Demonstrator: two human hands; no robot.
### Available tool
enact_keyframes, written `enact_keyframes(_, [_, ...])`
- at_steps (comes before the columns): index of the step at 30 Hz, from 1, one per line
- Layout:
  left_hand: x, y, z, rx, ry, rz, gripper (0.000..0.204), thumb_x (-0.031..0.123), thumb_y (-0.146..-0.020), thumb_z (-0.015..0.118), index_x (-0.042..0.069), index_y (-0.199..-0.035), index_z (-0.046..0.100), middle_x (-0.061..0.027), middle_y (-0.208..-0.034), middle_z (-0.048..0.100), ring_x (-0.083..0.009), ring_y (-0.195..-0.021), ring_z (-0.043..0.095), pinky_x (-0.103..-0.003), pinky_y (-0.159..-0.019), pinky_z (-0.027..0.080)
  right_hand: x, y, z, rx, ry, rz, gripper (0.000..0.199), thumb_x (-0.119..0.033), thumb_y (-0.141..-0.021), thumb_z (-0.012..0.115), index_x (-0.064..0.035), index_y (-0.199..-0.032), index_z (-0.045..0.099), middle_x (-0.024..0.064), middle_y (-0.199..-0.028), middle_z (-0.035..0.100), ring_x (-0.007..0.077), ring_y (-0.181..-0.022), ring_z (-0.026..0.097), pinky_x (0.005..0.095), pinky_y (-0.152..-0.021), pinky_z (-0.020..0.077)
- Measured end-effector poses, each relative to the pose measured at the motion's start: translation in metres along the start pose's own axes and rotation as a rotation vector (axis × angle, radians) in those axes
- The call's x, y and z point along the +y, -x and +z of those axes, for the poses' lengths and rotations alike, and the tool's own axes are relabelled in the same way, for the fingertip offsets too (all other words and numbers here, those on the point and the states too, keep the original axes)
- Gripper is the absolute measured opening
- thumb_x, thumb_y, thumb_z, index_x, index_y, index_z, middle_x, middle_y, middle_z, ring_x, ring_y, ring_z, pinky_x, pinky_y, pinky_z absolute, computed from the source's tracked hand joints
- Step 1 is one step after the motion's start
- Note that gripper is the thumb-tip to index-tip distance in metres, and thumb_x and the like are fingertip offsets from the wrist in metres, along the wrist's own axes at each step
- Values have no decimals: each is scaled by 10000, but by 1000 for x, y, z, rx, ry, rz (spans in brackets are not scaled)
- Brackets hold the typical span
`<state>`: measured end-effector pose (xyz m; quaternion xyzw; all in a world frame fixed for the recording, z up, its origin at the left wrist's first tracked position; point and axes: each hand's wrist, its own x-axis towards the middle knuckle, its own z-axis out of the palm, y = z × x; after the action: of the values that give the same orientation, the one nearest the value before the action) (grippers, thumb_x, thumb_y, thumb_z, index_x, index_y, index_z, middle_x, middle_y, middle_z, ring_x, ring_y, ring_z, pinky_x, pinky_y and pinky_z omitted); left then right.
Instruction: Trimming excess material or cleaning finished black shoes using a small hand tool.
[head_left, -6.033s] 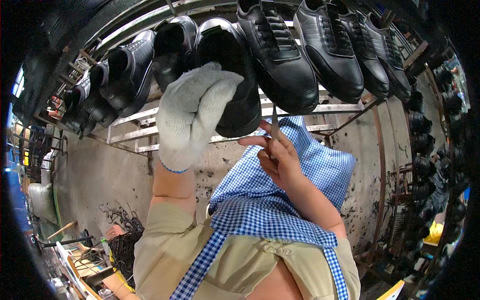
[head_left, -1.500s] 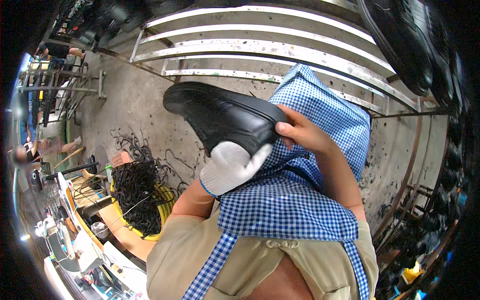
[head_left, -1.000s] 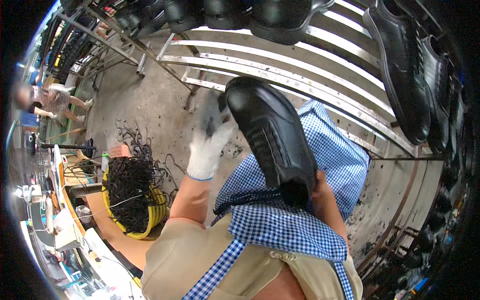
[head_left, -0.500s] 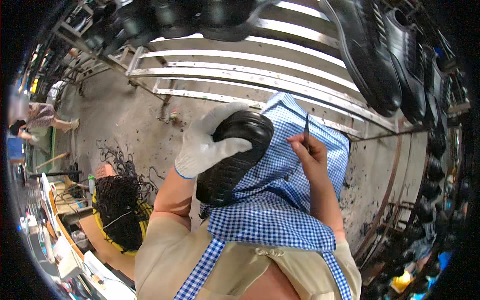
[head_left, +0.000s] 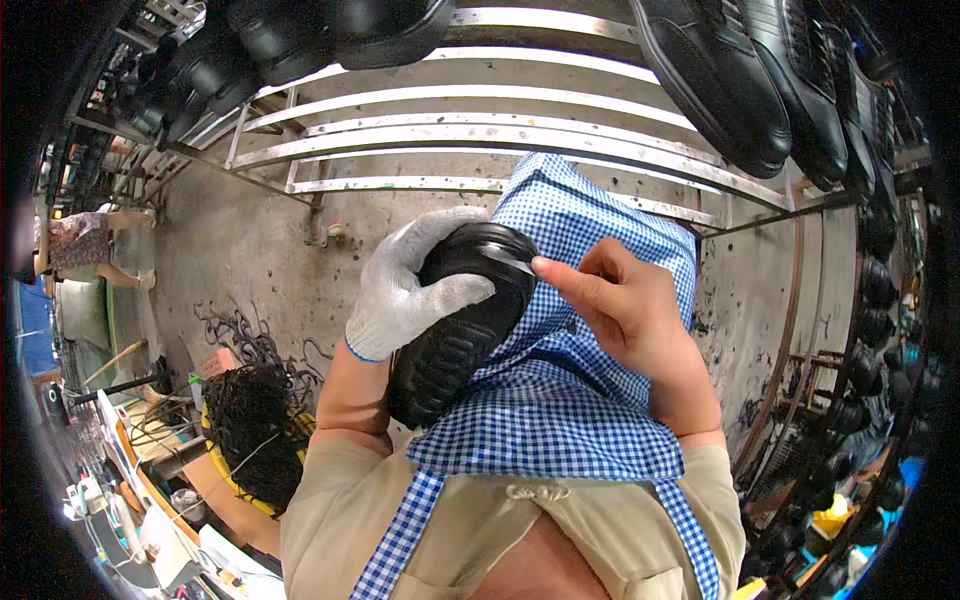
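Black shoe (head_left: 450,345) was off rack (head_left: 500,133), tread up, before checked apron (head_left: 550,440). Gloved left hand (head_left: 405,290) gripped shoe's left side and far end. Right hand (head_left: 635,305) was half-curled, index fingertip at shoe's far right edge. Work there appeared under way; amount finished or left could not be judged. Bright sliver (head_left: 508,262) near fingertip: blade or glare, indistinct. Right palm's contents, shoe's upper were hidden; racked shoes (head_left: 715,85) were partly cut off.
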<state>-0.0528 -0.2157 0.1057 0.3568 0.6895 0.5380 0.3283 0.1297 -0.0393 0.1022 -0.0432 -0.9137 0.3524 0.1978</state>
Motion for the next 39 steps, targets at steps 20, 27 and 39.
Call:
enact_keyframes(20, [-14, 0, 0, -32, -77, -109, 564, 316, -756, 760, 1, -1199, 608, -117, -1082, 670, -220, -1025, 633, -337, -920, 479, 0, 17, -5, -4, -19, 133, 502, -18, -737, 695, -276, -1167, 682, 23, -720, 511, 174, -569, 546, 301, -486, 427])
enact_keyframes(27, [-12, 1, 2, -75, -118, -106, 553, 320, -757, 756, 8, -1191, 616, -130, -1087, 673, -225, -1011, 642, -336, -905, 490, -10, 6, -15, -12, 149, 81, 417, -2, -753, 700, -220, -1108, 723, 40, -705, 507, 159, -565, 527, 287, -502, 416])
enact_keyframes(39, [-12, 3, 4, -116, -144, -164, 584, 283, -715, 733, -16, -1196, 593, -107, -1108, 650, -221, -1032, 614, -338, -935, 466, -7, 10, -8, 20, 104, 64, 359, -4, -757, 702, -170, -1074, 728, 42, -710, 524, 174, -565, 537, 291, -496, 414])
